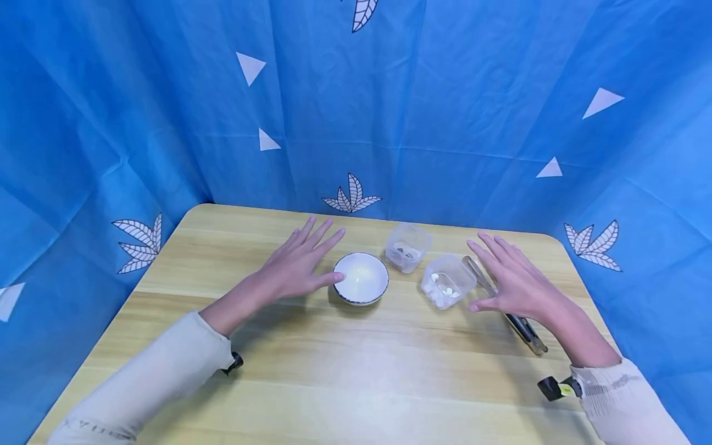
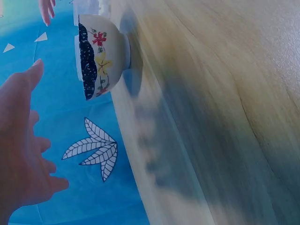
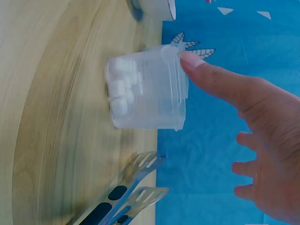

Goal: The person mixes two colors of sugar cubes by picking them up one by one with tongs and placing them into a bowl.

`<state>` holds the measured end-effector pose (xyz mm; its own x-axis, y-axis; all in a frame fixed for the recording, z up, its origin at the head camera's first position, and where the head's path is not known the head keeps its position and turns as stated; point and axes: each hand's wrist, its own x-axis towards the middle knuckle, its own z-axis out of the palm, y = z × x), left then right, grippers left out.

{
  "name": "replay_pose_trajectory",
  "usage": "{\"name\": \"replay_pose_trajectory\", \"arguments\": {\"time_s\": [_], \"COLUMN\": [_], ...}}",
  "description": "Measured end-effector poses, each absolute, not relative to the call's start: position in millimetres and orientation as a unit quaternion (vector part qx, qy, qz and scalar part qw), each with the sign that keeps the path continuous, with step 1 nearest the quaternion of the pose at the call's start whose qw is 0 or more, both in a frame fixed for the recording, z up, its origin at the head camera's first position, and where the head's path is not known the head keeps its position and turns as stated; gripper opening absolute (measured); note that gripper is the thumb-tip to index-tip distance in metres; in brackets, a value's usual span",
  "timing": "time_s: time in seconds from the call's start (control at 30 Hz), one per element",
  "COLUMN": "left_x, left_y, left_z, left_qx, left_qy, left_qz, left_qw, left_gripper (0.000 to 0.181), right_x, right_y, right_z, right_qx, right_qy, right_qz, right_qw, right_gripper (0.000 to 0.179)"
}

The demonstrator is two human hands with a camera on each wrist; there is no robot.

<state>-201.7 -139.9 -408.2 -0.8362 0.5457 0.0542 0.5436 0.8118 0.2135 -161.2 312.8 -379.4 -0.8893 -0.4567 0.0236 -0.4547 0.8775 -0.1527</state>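
My left hand (image 1: 295, 262) hovers over the table with fingers spread, its thumb overlapping the left rim of a small white bowl (image 1: 364, 281) in the head view. The left wrist view shows red and yellow flowers and a dark rim band on the bowl (image 2: 105, 58). My right hand (image 1: 514, 278) is also raised with fingers extended, holding nothing. Below it lie metal tongs (image 1: 525, 334) with slotted tips and black grips (image 3: 96, 213). Just left of that hand stands a clear plastic box (image 1: 461, 272) with several small white cubes (image 3: 119, 89) at its bottom.
Behind the cube box, a second clear box (image 1: 408, 232) holds small dark-looking pieces. Everything stands on a light wooden table (image 1: 356, 371) with rounded far corners. A blue curtain (image 1: 345, 93) with white leaves and triangles hangs along the back and sides.
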Motion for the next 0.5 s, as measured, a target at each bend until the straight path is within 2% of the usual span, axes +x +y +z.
{"name": "replay_pose_trajectory", "arguments": {"time_s": [0.5], "left_x": [-195.2], "left_y": [-140.7], "left_z": [-414.8], "left_qx": [0.276], "left_qy": [0.954], "left_qz": [0.115], "left_qw": [0.001], "left_gripper": [0.089], "right_x": [-158.5], "right_y": [327.0], "right_z": [-390.1], "right_qx": [-0.197], "right_qy": [0.975], "right_qz": [-0.102], "right_qw": [0.024], "right_gripper": [0.128]}}
